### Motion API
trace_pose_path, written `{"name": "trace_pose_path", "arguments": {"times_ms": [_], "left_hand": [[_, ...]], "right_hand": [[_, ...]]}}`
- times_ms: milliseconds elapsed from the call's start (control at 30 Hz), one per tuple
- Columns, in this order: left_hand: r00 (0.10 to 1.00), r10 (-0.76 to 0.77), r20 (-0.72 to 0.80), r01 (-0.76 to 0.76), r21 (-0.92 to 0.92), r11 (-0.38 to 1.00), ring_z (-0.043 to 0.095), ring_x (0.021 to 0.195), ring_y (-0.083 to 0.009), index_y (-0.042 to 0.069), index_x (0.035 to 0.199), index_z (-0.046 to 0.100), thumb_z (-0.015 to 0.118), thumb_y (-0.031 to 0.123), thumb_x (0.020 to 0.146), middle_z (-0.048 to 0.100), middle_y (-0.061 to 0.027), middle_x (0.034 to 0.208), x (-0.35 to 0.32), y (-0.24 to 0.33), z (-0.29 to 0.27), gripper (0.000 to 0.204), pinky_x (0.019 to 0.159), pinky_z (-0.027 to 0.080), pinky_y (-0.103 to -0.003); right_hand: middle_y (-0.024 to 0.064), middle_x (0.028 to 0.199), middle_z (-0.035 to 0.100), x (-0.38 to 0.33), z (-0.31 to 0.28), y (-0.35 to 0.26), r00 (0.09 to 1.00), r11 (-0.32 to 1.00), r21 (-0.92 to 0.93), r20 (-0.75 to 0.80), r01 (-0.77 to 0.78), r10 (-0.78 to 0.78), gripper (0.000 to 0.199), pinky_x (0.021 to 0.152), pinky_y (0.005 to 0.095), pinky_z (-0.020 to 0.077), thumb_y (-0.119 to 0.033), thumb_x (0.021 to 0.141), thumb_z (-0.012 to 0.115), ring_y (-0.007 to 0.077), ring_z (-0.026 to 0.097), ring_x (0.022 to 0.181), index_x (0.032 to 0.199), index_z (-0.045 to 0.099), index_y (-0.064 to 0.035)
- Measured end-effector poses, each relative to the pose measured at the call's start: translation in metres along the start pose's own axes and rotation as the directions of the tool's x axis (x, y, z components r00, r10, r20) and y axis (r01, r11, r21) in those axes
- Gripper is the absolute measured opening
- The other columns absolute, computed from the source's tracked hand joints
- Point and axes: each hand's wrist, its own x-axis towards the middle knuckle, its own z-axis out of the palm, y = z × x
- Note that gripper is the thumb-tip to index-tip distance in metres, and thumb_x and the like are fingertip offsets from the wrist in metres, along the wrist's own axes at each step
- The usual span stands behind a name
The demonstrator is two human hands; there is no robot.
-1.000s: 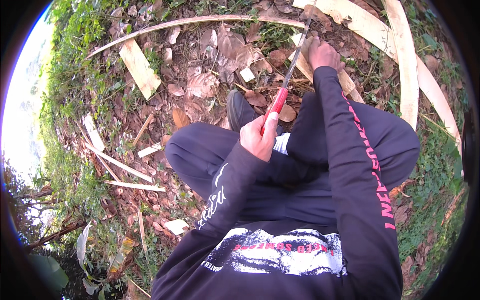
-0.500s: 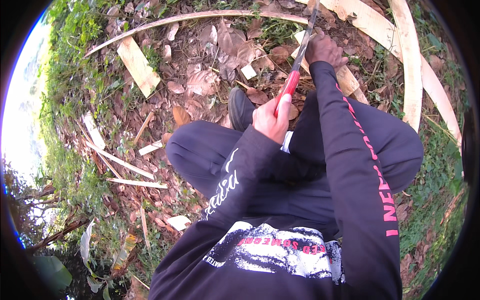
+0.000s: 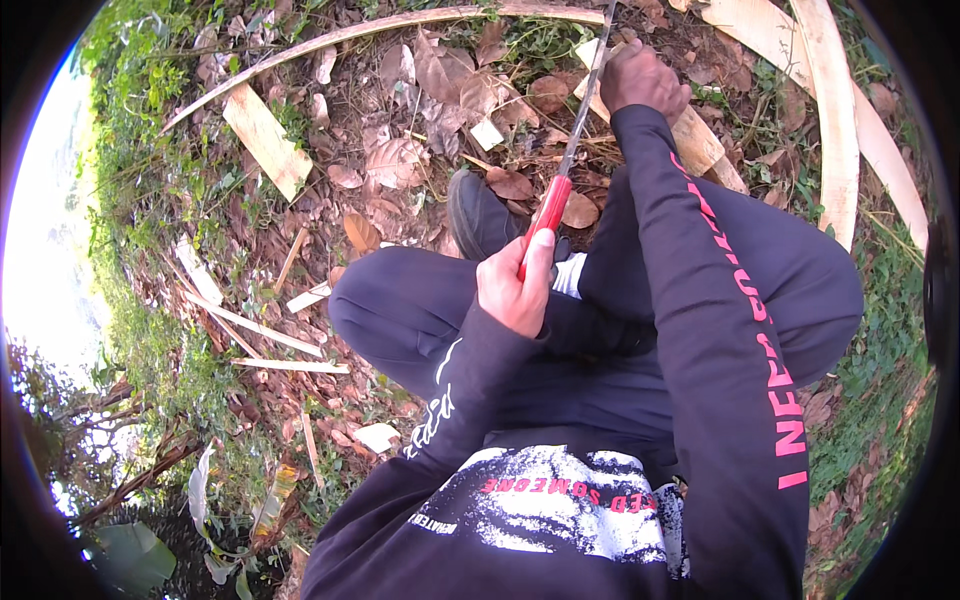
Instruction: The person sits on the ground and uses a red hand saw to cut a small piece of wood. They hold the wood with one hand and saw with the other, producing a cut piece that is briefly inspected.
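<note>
My left hand [image 3: 515, 288] is wrapped round the red handle of a long, narrow-bladed tool [image 3: 580, 130]. Its metal blade slants away from me and runs out of view at the top edge; whether it is a saw or a knife I cannot tell. Just right of the blade, my right hand [image 3: 646, 82] is closed over a pale piece of wood [image 3: 697, 143] lying on the ground. Its fingertips are partly hidden, and the wood shows on both sides of the hand. The blade passes close to that hand; contact with the wood is unclear.
My crossed legs [image 3: 740, 240] frame the near side. Long curved wooden strips [image 3: 833, 130] lie at the right, and a thin one [image 3: 400, 22] arches across the back. A flat offcut [image 3: 266, 140] and several slivers [image 3: 290, 366] lie among dry leaves at the left.
My left hand has drawn back toward me and slightly left with the red-handled tool. The right hand keeps its hold on the wood. The view has shifted a little.
</note>
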Motion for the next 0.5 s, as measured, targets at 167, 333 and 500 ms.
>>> {"name": "trace_pose_path", "arguments": {"times_ms": [167,333,500], "left_hand": [[1.0,-0.012,-0.009,0.012,0.007,1.0,0.039,0.05,-0.0049,0.002,0.066,0.058,0.058,0.036,0.1,0.047,0.0037,0.054,0.017,0.003,-0.013,0.048,0.048,0.03,-0.025],[0.995,0.038,0.095,-0.054,0.172,0.984,0.041,0.05,-0.0064,0.001,0.064,0.055,0.056,0.037,0.101,0.047,0.0013,0.053,0.002,0.01,-0.044,0.051,0.048,0.032,-0.026],[0.998,0.016,0.059,-0.026,0.167,0.986,0.041,0.051,-0.0053,0.001,0.066,0.056,0.055,0.036,0.101,0.046,0.0024,0.054,-0.01,0.007,-0.037,0.05,0.049,0.032,-0.024]], "right_hand": [[0.0224,0.097,0.072,-0.007,-0.016,-0.01,0.992,0.999,-0.011,0.116,-0.051,0.052,0.058,0.09,0.0445,0.039,-0.041,0.098,0.03,0.0365,0.068,0.096,0.094,0.077,-0.0066],[0.0174,0.079,0.072,-0.006,-0.005,-0.004,0.997,0.999,0.018,-0.066,-0.04,0.041,0.051,0.085,0.0459,0.0365,-0.036,0.096,0.039,0.033,0.067,0.079,0.073,0.075,-0.0096],[0.0185,0.096,0.072,0.001,-0.002,-0.001,0.998,1.0,-0.009,0.064,-0.015,0.016,0.055,0.089,0.0477,0.0368,-0.042,0.097,0.032,0.0367,0.068,0.095,0.089,0.076,-0.0105]]}}
